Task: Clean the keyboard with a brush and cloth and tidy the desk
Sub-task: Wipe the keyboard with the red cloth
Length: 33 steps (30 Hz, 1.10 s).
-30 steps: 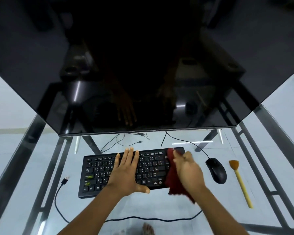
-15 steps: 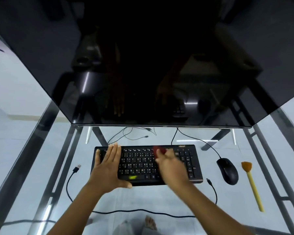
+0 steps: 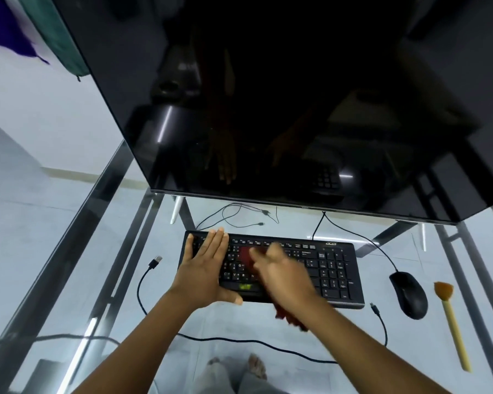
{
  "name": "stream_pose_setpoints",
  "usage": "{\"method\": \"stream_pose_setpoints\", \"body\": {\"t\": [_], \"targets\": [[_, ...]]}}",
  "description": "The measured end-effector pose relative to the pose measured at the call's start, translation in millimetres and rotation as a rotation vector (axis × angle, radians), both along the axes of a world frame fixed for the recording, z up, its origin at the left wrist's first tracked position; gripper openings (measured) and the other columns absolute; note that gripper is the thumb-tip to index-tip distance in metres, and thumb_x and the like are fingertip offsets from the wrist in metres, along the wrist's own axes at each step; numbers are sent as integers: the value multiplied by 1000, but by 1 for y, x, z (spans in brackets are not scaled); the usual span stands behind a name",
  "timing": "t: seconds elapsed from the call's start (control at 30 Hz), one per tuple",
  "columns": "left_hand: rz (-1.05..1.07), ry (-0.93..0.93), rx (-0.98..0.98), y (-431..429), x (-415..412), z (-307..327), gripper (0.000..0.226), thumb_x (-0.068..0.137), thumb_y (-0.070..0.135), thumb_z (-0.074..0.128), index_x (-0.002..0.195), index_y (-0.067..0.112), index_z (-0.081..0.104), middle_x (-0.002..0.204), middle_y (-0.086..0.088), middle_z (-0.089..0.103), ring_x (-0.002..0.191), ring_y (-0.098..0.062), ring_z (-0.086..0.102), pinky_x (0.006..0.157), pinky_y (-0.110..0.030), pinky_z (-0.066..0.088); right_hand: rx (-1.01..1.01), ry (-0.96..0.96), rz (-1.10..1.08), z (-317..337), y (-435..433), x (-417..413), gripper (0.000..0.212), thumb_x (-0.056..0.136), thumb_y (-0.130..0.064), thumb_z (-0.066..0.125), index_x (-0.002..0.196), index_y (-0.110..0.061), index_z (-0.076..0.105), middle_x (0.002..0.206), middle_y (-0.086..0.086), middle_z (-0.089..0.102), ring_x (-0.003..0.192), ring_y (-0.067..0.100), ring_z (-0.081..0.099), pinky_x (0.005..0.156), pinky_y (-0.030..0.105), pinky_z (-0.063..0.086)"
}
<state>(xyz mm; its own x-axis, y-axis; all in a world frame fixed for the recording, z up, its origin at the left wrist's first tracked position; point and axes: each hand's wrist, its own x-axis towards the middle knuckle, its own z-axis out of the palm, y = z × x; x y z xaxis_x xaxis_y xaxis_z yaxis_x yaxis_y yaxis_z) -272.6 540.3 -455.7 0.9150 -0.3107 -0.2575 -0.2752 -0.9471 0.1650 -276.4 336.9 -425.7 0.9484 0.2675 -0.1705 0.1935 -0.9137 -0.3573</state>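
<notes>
One wide dark monitor (image 3: 296, 109) across the far half, switched off, leaning over a glass desk (image 3: 239, 322) on a metal frame. Next in size, the black keyboard (image 3: 333, 268), flat on the glass at the middle, just near of the monitor's lower edge. On its left end, the left hand (image 3: 208, 268): fingers straight and together, palm down on the keys, thumb at the near edge, steadying the board. Over the middle keys, the right hand (image 3: 285, 277), blurred, fingers curled onto the red cloth (image 3: 246, 258); part of the cloth spread on the keys beyond the fingertips, the rest trailing out under the wrist past the near edge. Right of the keyboard and apart from it, a black mouse (image 3: 409, 294). Farther right again, the brush (image 3: 450, 317), bristles far, handle near, untouched. Smallest, a loose USB plug (image 3: 155, 262) on the glass left of the keyboard.

Probably the cloth-wiping step. To do it well:
- Keep the left palm firm against any skating on the glass.
- Wipe row by row toward one end, with pressure light enough to spare the keycaps.
- Gather in the trailing tail, clear of the loose cables.
- Finish on the number pad at the right, not yet under the cloth.
</notes>
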Motion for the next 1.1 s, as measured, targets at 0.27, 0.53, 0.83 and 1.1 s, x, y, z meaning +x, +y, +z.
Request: {"method": "stream_pose_setpoints", "body": {"t": [0.27, 0.53, 0.83, 1.1], "targets": [[-38, -11, 20, 5, -1, -1, 142, 45, 96, 28, 147, 11, -21, 158, -3, -22, 145, -19, -25, 115, -53, -17, 118, 152, 43, 8, 16, -40, 20, 99, -50, 43, 107, -32, 45, 91, 7, 66, 63, 25, 69, 51, 34, 51], [-39, -12, -13, 7, 0, -3, 143, 43, 93, 29, 151, 11, -14, 160, -4, -18, 145, -19, -22, 115, -52, -16, 201, 286, 4, 2, 34, -52, 9, 99, -37, 47, 108, -34, 45, 108, 7, 66, 88, 30, 68, 69, 40, 57], [152, -38, -232, 55, -2, -6, 142, 49, 100, 39, 152, 18, -16, 157, 9, -23, 143, -6, -26, 115, -50, -19, -62, -118, -294, -1, -20, 27, 37, 99, -33, 49, 131, -17, 58, 99, 3, 52, 76, 14, 54, 66, 24, 51], [143, 33, -393, 76, -7, -13, 141, 52, 94, 55, 153, 23, -14, 161, 12, -12, 144, 3, -16, 121, -43, -7, 144, 26, 35, -15, 25, -3, 23, 100, -34, 49, 118, -22, 58, 97, -8, 52, 76, 8, 54, 62, 13, 43]]}}
